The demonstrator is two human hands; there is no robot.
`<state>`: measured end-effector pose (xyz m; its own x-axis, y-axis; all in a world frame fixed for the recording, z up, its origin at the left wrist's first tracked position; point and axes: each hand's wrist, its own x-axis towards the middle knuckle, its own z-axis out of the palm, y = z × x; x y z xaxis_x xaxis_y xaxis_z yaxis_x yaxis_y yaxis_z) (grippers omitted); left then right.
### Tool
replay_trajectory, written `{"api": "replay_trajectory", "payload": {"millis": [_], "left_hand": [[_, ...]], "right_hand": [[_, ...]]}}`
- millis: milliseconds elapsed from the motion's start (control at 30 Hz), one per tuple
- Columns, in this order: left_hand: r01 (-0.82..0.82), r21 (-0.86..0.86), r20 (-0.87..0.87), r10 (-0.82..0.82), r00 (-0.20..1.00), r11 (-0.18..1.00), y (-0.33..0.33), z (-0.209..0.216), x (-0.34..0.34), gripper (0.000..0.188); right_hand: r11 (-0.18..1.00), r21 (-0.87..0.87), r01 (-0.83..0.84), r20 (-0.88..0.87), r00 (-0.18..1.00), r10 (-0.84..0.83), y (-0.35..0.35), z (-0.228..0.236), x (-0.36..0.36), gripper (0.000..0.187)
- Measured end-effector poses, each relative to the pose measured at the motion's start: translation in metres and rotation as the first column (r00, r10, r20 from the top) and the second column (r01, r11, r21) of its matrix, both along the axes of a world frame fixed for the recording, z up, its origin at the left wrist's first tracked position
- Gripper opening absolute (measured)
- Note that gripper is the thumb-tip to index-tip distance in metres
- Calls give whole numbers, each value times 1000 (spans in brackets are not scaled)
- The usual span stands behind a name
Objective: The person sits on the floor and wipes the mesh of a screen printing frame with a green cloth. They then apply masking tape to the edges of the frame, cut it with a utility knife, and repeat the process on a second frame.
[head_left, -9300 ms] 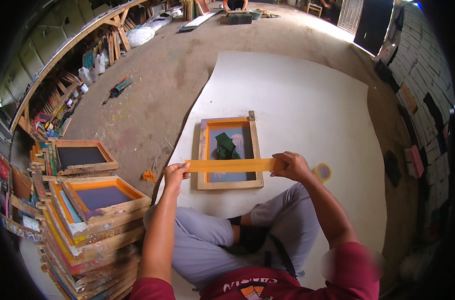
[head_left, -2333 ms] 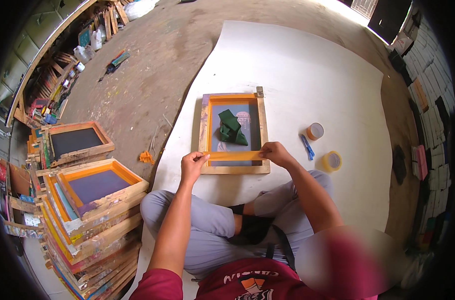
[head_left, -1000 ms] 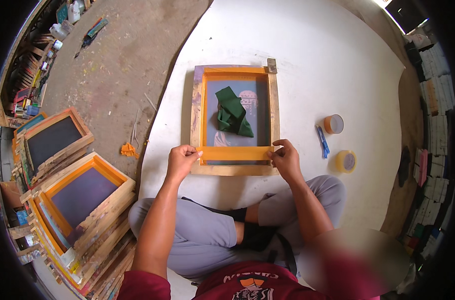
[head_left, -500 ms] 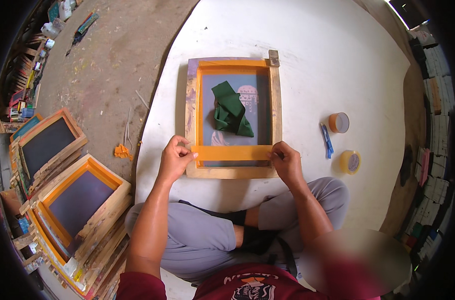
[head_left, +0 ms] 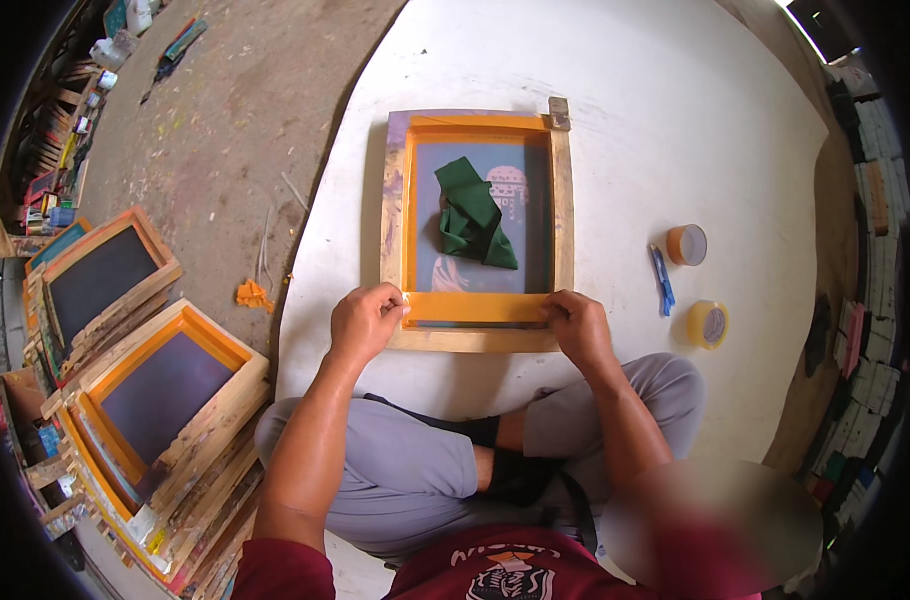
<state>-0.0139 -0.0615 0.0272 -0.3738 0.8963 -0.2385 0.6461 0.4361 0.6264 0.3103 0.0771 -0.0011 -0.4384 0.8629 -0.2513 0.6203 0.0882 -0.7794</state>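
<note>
A strip of orange-brown tape (head_left: 475, 307) is stretched level across the near end of a wooden screen-printing frame (head_left: 396, 200). My left hand (head_left: 368, 315) pinches the strip's left end over the frame's left rail. At the right rail, the fingers of my right hand (head_left: 577, 322) close on its other end. Whether the strip's underside touches the mesh, I cannot tell. A crumpled dark green cloth (head_left: 472, 220) lies on the blue-grey mesh (head_left: 532, 240), which carries a pale printed design. Brown tape lines the inner edges of the frame.
To the right on the white sheet (head_left: 655, 150) lie a blue cutter knife (head_left: 662, 281), a brown tape roll (head_left: 687, 245) and a clear yellowish tape roll (head_left: 709, 325). Other framed screens (head_left: 170, 385) are stacked at left. Crumpled orange tape (head_left: 254, 295) lies on the floor.
My left hand has shifted slightly inward along the strip, its fingers now folded closer together. The right hand keeps its pinch. The whole scene sits a little differently in the view.
</note>
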Motion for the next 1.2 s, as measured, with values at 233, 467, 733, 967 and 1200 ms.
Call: {"api": "replay_trajectory", "payload": {"millis": [233, 467, 733, 967, 1200], "left_hand": [[116, -62, -75, -121, 990, 991, -1, 1, 7, 7], [256, -188, -182, -290, 940, 948, 8, 2, 12, 11], [323, -349, -251, -420, 872, 879, 12, -4, 21, 11], [416, -442, -257, -556, 791, 795, 32, -1, 24, 10], [434, -518, -219, -604, 766, 737, 43, -5, 28, 12]], "right_hand": [[986, 77, -149, 166, 977, 134, -1, 8, -3, 17], [963, -9, -271, 382, 889, 254, 9, 11, -10, 16], [958, 7, -286, 455, 854, 252, 3, 14, -20, 16], [943, -93, -319, 559, 768, 314, 5, 19, -29, 14], [919, -127, -372, 606, 704, 369, 10, 22, -40, 16]]}}
